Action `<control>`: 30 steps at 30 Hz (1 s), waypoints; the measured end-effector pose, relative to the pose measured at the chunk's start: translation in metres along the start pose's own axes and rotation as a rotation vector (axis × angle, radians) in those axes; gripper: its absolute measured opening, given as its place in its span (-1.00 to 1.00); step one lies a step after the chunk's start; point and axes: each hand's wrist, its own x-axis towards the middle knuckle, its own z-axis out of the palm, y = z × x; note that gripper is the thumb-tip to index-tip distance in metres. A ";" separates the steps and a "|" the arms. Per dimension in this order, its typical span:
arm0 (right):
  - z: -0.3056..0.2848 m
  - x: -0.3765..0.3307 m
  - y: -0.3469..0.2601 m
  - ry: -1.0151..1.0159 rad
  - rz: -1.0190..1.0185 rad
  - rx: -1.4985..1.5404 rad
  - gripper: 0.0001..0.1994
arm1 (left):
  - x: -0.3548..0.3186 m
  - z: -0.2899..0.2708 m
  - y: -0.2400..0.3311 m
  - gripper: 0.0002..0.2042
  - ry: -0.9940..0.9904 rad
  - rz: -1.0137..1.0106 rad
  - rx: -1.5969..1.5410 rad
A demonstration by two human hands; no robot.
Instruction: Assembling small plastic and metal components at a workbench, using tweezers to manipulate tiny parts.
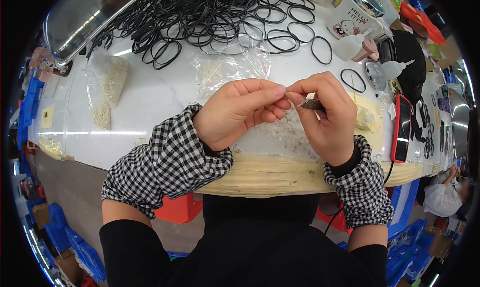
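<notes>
My left hand (240, 109) and my right hand (327, 114) meet above the table, thumbs and forefingers pinched close together. Whatever is between the left fingertips is too small to make out. A small flat metal tool (312, 104) with a dark grey surface is tucked in my right hand's curled fingers; most of it is hidden. Below the hands, small whitish pieces (290, 134) lie scattered on the white tabletop (165, 104). Just beyond the left hand lies a clear plastic bag (215, 69) with pale pieces inside.
Many black rubber-like loops (195, 22) are heaped at the back. A second bag of pale pieces (112, 84) lies left. To the right are squeeze bottles (350, 47), a yellow pad (369, 118) and a red-cased device (401, 129). Yellowish tape (265, 174) covers the front edge.
</notes>
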 end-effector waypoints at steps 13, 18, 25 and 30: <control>-0.002 0.001 -0.002 0.034 -0.020 -0.047 -0.84 | -0.001 -0.001 -0.001 -0.82 0.029 0.072 0.066; 0.001 -0.002 -0.004 0.045 0.208 0.122 -0.91 | 0.000 -0.001 -0.003 -0.83 -0.019 0.044 -0.060; 0.005 -0.005 -0.005 0.046 0.253 0.207 -0.90 | 0.002 0.000 -0.009 -0.83 -0.108 0.079 -0.088; 0.002 -0.004 -0.007 0.046 0.150 0.207 -0.91 | 0.002 0.004 -0.008 -0.80 -0.125 0.058 -0.056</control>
